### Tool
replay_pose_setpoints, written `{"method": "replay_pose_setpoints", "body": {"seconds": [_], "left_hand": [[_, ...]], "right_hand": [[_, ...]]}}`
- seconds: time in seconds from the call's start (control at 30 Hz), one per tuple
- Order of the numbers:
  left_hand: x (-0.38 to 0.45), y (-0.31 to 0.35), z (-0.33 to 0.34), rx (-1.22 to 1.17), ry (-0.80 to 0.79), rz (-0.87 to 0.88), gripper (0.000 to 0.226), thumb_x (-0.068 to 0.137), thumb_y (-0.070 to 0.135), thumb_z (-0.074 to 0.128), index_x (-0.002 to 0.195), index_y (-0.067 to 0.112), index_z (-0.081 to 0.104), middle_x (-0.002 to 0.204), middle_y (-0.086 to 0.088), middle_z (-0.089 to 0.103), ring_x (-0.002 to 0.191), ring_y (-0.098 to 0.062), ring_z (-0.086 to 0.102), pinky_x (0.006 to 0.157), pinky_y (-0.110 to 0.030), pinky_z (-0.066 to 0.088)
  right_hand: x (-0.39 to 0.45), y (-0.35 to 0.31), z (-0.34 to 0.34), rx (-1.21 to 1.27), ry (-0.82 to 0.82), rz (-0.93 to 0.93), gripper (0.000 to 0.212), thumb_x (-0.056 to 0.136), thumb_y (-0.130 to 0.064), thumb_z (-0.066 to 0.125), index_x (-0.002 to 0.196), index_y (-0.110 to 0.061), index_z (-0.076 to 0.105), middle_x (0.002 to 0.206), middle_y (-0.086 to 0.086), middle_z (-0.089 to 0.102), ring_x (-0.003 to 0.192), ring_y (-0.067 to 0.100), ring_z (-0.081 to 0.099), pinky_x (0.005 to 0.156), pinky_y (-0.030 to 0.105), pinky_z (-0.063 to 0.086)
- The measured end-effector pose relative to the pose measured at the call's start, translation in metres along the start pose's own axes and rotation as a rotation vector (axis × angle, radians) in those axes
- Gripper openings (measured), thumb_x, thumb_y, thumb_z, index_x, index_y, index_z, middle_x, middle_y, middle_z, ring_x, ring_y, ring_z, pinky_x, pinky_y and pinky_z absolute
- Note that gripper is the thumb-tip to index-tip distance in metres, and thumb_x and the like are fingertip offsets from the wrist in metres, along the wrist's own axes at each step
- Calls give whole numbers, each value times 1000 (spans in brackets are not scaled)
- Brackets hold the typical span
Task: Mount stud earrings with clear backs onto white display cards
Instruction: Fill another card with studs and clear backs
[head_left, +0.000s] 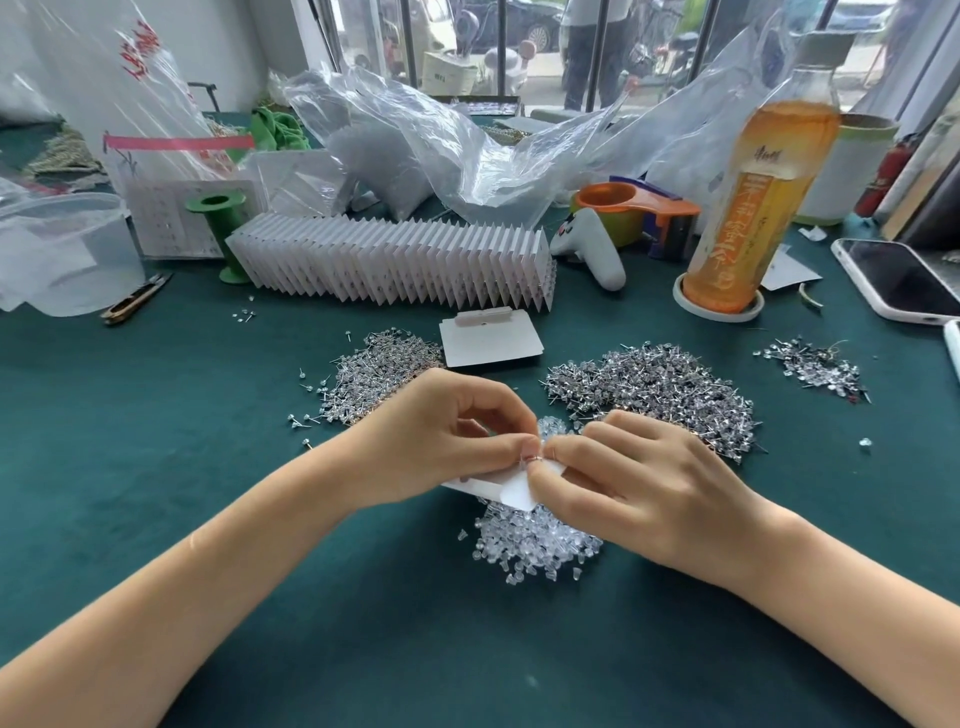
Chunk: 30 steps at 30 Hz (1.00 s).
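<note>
My left hand (447, 436) grips a white display card (511, 491) held just above the green table, thumb and forefinger pinched at its upper edge. My right hand (628, 473) meets it there, its fingertips pinching a small piece against the card; the piece itself is hidden. A heap of clear earring backs (535, 545) lies under both hands. Piles of stud earrings lie to the left (374, 376) and right (660, 389), with a smaller pile (815, 366) at the far right. A blank card (488, 340) lies beyond the hands.
A long row of filled cards (395, 265) stands across the middle. Behind it are plastic bags (415, 145), a green spool (223, 228), a tape dispenser (644, 218), a white controller (592, 249). An orange drink bottle (753, 197) and a phone (898, 280) sit at right, a clear tub (57, 249) and snips (137, 299) at left.
</note>
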<state>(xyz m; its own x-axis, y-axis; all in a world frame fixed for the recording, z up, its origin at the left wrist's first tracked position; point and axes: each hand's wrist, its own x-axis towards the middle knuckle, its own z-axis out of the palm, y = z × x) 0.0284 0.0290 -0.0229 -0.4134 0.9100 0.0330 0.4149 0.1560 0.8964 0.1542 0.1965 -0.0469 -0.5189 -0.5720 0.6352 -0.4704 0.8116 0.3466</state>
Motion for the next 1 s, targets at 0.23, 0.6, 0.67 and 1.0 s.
{"method": "replay_pose_setpoints", "body": {"seconds": [0.23, 0.6, 0.67, 1.0], "left_hand": [[0, 3, 0, 21, -21, 13, 11, 85, 11, 69, 80, 20, 68, 73, 6, 65, 65, -13, 57, 58, -25, 48], [0, 3, -4, 82, -80, 63, 11, 85, 9, 69, 80, 19, 69, 76, -1, 67, 67, -13, 57, 59, -30, 51], [1, 4, -4, 55, -77, 45, 5, 85, 13, 70, 83, 17, 70, 75, -2, 68, 68, -11, 58, 60, -29, 49], [-24, -15, -29, 232, 317, -53, 8, 82, 23, 71, 77, 17, 70, 68, 6, 66, 60, -2, 53, 60, -18, 43]], "right_hand": [[-1, 0, 2, -33, 13, -19, 25, 85, 4, 66, 102, -8, 52, 73, 7, 65, 55, 22, 51, 51, 33, 47], [-1, -1, 4, -46, 38, -46, 28, 82, 4, 68, 102, -9, 52, 72, 8, 66, 53, 22, 51, 50, 33, 47], [0, 1, 4, -22, 48, -28, 22, 87, 1, 64, 102, -9, 52, 77, 9, 68, 56, 21, 53, 53, 33, 48], [-9, 18, 13, 291, 274, 508, 15, 88, -10, 62, 102, -11, 55, 79, 8, 70, 74, -3, 52, 77, 7, 44]]}}
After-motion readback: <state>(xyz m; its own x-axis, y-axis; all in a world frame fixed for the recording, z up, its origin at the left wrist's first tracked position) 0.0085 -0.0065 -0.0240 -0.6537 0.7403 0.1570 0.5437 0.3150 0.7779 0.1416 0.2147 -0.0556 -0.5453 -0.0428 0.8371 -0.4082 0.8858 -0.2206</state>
